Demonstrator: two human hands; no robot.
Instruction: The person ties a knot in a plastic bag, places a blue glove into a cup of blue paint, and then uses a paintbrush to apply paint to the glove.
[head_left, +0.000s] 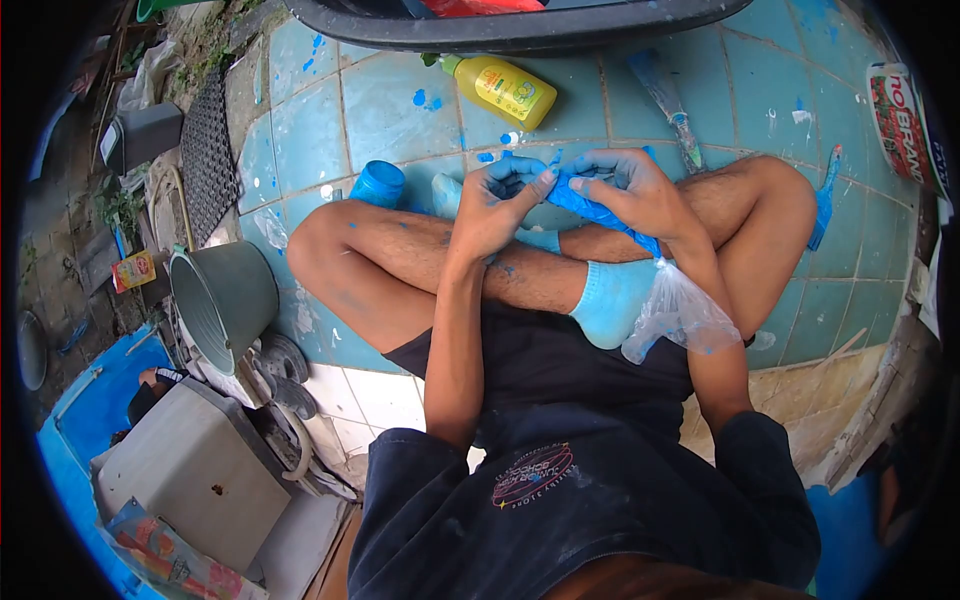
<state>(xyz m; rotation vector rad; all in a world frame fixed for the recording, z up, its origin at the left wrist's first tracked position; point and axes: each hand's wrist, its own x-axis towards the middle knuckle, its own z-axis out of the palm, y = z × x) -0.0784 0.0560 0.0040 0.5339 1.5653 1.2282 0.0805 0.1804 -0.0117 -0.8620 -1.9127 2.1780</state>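
Observation:
My left hand (502,200) pinches the tip of a clear plastic bag filled with blue paint (605,212), thumb against fingers. Close beside it, my right hand (640,195) is closed round the same bag's filled part. The bag narrows near my right wrist, and its loose clear end (685,310) hangs over my lap. Blue stains mark the fingers of both hands. Just left of my left hand stands a small blue paint jar (378,184) by my knee. A pale, crumpled bundle (447,195) lies between the jar and my left hand.
A yellow bottle (507,92) lies on the blue tiles ahead, below a black tub (520,32). Paint-smeared brushes (665,105) (826,200) rest to the right, near a printed container (900,120). A grey bucket (225,300) and a plastic chair (190,480) are at left.

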